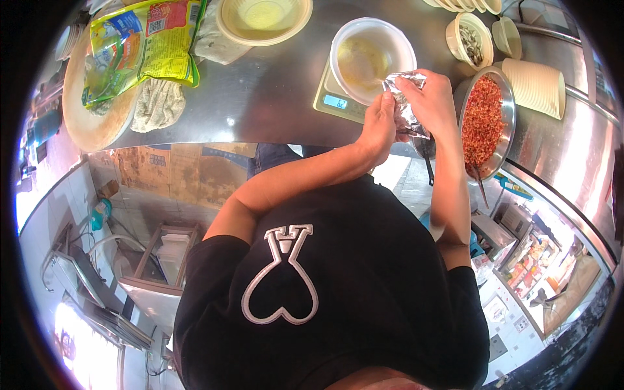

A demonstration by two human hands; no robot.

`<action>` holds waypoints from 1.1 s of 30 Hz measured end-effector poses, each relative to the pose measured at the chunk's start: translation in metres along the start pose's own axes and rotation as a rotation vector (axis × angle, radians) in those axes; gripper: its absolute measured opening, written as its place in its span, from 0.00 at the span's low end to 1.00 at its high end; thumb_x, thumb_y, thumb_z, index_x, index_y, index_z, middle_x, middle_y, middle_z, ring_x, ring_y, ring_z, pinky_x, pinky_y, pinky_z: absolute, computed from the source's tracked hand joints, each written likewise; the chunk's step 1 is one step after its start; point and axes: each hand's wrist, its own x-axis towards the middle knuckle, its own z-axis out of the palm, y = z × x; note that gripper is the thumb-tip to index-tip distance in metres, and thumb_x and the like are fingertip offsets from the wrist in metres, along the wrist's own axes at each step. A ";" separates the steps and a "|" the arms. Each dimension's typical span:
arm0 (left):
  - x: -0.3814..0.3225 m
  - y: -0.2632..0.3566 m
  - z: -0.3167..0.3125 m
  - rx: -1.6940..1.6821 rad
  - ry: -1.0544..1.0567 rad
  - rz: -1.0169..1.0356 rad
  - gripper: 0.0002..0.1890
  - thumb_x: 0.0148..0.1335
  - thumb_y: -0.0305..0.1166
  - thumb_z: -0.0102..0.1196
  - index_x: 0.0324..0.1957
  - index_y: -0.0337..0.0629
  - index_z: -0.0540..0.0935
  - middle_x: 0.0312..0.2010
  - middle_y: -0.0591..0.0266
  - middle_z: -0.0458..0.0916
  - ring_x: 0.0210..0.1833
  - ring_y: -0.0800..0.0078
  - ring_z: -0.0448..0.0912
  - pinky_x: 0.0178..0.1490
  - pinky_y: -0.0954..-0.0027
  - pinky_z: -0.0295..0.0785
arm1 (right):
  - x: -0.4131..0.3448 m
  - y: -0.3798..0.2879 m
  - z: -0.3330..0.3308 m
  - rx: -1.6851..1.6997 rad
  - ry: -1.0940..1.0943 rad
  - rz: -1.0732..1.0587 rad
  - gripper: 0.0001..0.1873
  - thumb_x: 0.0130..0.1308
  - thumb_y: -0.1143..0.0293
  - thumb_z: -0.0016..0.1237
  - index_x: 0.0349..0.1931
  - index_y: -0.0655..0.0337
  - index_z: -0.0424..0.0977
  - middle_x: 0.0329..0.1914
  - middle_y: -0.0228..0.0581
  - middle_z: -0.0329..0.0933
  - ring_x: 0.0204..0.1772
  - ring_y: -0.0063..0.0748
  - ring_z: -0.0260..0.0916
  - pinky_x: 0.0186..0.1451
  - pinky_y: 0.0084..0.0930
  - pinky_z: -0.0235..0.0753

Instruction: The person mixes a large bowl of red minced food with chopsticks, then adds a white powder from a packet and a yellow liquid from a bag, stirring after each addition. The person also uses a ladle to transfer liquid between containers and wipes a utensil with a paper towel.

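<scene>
My left hand (380, 122) and my right hand (434, 102) both grip a silver foil pouch (405, 113). Its upper end is at the near right rim of a white plastic bowl (403, 53). Yellowish powder (363, 58) covers part of the bowl's bottom. Beneath the bowl is a digital kitchen scale (327, 101) with a lit display. A steel bowl of red chopped or flaked food (482, 122) stands just right of my right hand, with a utensil handle (480, 187) sticking out over its near edge.
A yellow-green printed bag (168, 48) lies on a round board (78, 107) at left, near a crumpled cloth (158, 105). A pale bowl with light yellow powder (263, 17) is at the back. Stacked paper bowls (534, 87) and a tub of small grey pieces (468, 41) stand right.
</scene>
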 end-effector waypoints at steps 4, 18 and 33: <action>0.002 0.001 0.000 -0.021 0.003 -0.017 0.17 0.74 0.49 0.32 0.48 0.50 0.70 0.36 0.69 0.76 0.34 0.76 0.74 0.32 0.68 0.70 | -0.001 -0.006 0.000 -0.054 0.026 0.000 0.15 0.56 0.63 0.54 0.32 0.71 0.78 0.24 0.54 0.77 0.30 0.50 0.78 0.36 0.36 0.74; -0.003 -0.005 -0.013 0.700 -0.082 0.657 0.12 0.71 0.37 0.43 0.38 0.37 0.69 0.26 0.50 0.75 0.28 0.55 0.76 0.31 0.59 0.69 | -0.064 0.028 -0.020 0.652 0.358 -0.052 0.09 0.67 0.71 0.49 0.42 0.66 0.78 0.29 0.34 0.78 0.29 0.18 0.71 0.31 0.18 0.70; -0.028 -0.013 -0.007 1.112 -0.402 0.778 0.09 0.65 0.34 0.51 0.41 0.40 0.72 0.32 0.49 0.77 0.34 0.46 0.77 0.35 0.53 0.70 | -0.178 0.148 0.054 0.361 0.463 0.214 0.25 0.55 0.72 0.61 0.53 0.70 0.71 0.43 0.37 0.78 0.38 0.18 0.71 0.42 0.17 0.72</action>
